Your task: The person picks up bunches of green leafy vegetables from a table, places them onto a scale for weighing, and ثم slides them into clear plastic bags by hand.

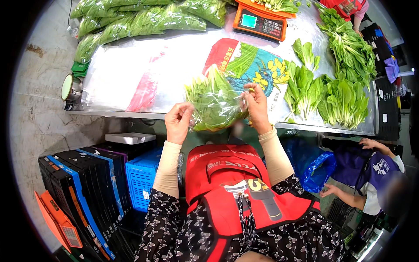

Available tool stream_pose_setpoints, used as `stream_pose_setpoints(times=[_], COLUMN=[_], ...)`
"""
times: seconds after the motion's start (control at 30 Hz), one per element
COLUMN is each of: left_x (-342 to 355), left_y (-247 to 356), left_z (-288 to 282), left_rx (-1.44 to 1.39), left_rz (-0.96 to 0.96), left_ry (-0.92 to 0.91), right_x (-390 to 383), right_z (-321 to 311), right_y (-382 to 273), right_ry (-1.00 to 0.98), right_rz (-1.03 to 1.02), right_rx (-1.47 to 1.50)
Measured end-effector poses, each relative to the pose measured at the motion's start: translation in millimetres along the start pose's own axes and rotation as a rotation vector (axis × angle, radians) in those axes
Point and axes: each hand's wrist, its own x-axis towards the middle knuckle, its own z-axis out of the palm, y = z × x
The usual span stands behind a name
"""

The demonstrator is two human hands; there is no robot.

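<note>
A clear plastic bag of leafy greens (214,105) is held over the table's near edge, in front of me. My left hand (179,117) pinches the bag at its left side, and my right hand (256,105) pinches it at the upper right. Under and behind it lies a colourful printed sack (238,59). To the left of that are flat clear bags (109,74) with pink print on the steel table (91,111). Loose bunches of greens (305,91) lie to the right.
Filled bags (148,22) and an orange scale (257,24) are at the back. Black crates (83,192), a blue crate (139,183) and a blue liner bag (310,170) stand below. A co-worker (366,174) is at lower right; another person (345,6) is at top right.
</note>
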Motion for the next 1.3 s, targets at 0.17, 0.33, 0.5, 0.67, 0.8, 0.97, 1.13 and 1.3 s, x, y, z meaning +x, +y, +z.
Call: stream_pose_setpoints(times=[0.17, 0.33, 0.5, 0.67, 0.8, 0.97, 1.13, 1.3], left_x=[3, 2, 6, 4, 5, 21, 32, 42], left_y=[14, -4, 7, 1, -1, 2, -13, -28], left_z=[21, 23, 28, 16, 14, 21, 13, 13], left_rx=[-0.381, -0.310, -0.394, -0.253, -0.226, -0.219, -0.067, -0.070], left_rz=[-0.024, -0.054, -0.025, -0.097, -0.070, 0.054, -0.122, -0.224], left_ry=[0.176, 0.222, 0.209, 0.084, 0.114, 0.203, 0.225, 0.309], right_x=[-5, -11, -11, -14, -5, 15, 38, 48], right_z=[-10, -9, -12, -16, -15, 21, 31, 44], right_y=[-24, -43, -52, -56, -42, -30, -7, 3], right_ry=[-0.127, -0.281, -0.459, -0.487, -0.412, -0.151, -0.012, 0.024], right_rz=[0.076, 0.018, -0.090, -0.061, -0.123, -0.103, -0.040, 0.019], right_rx=[0.087, 0.072, 0.007, 0.088, 0.028, 0.280, 0.074, 0.035])
